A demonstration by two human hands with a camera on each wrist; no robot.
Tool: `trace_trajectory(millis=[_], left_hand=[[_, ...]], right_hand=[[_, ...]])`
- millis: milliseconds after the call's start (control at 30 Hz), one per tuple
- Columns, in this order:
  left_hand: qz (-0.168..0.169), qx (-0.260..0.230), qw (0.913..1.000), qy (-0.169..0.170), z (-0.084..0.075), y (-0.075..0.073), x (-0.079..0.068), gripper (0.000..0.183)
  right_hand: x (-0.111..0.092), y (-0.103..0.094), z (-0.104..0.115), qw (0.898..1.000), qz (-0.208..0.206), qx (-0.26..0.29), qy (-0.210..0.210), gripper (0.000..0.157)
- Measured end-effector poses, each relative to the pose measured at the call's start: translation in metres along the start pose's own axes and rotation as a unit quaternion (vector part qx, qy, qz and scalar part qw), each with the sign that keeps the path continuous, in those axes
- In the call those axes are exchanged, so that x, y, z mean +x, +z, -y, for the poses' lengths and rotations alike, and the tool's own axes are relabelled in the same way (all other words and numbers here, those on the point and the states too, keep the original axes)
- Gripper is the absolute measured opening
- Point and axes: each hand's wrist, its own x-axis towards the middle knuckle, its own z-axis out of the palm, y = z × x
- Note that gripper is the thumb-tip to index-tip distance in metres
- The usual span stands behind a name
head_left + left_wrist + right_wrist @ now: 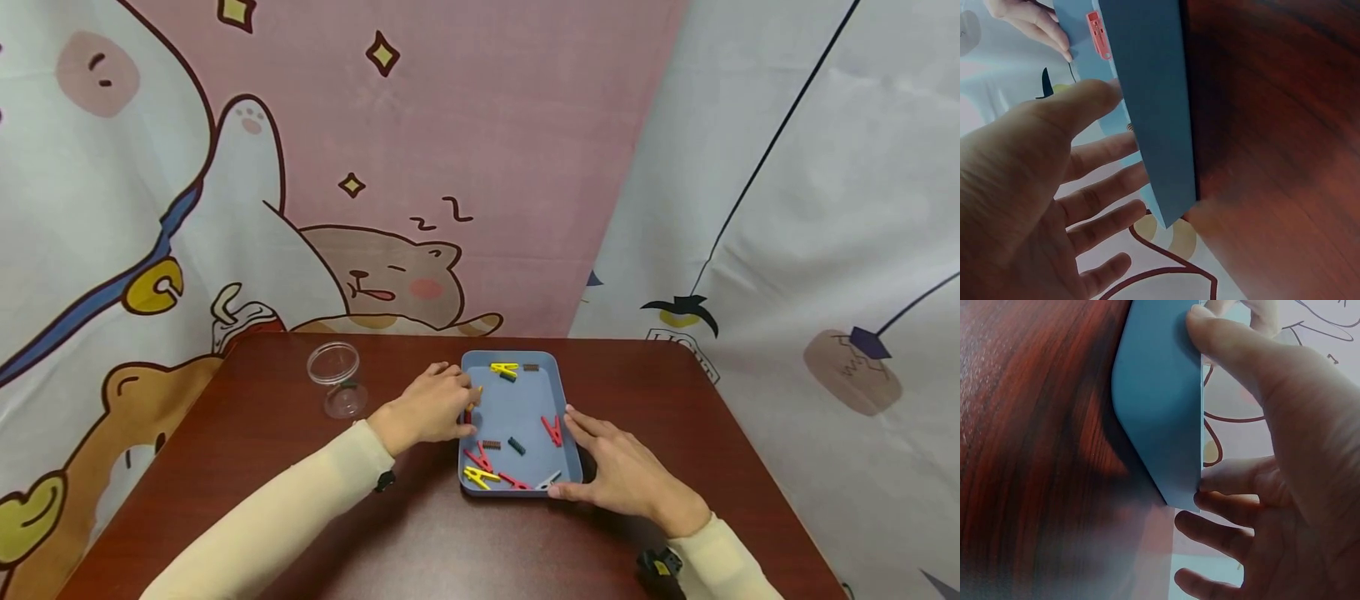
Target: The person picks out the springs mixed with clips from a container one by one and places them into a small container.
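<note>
A shallow blue-grey tray [513, 412] holds several plastic clothespins, among them a red clothespin [552, 431], a yellow clothespin [480, 477] and a grey-white clothespin [548, 480]. Small coil-like pieces lie among them, such as a dark green one [517, 446] and a brown one [491, 445]. My left hand [431, 404] reaches over the tray's left rim, thumb apart from the fingers; bits of red and yellow show beside its fingertips, which the wall hides in the left wrist view. At the near right corner, my right hand [630, 471] touches the tray with thumb and extended fingers.
A clear round plastic jar [346, 401] stands on the table's left side, a clear disc-like rim [333, 363] at its top. The dark red-brown table [360, 533] ends at a patterned cloth backdrop [487, 167].
</note>
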Motion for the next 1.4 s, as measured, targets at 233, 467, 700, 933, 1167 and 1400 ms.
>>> trace_trajectory(millis=[233,467,700,933,1167,1400], left_hand=[[0.014,0.0,0.9999,0.005,-0.005,0.0,0.007,0.04],[0.042,0.018,0.9989,0.002,-0.011,-0.003,0.017,0.024],[0.069,0.029,0.9972,-0.008,-0.016,-0.003,0.024,0.023],[0.087,0.03,0.9956,-0.021,-0.02,-0.001,0.028,0.023],[0.098,0.059,0.993,-0.031,-0.028,-0.003,0.033,0.028],[0.102,0.076,0.9913,-0.033,-0.031,-0.002,0.033,0.027]], right_hand=[[0.0,-0.001,0.0,1.0,-0.002,-0.001,0.002,0.126],[0.0,0.0,0.001,1.0,0.0,0.001,0.006,0.126],[0.0,0.0,0.001,1.0,-0.005,-0.001,0.0,0.126],[-0.001,-0.001,0.002,1.0,-0.004,0.003,0.003,0.125],[-0.001,0.0,0.003,1.0,-0.005,0.005,0.004,0.126],[-0.001,-0.001,0.002,1.0,-0.004,0.007,0.005,0.126]])
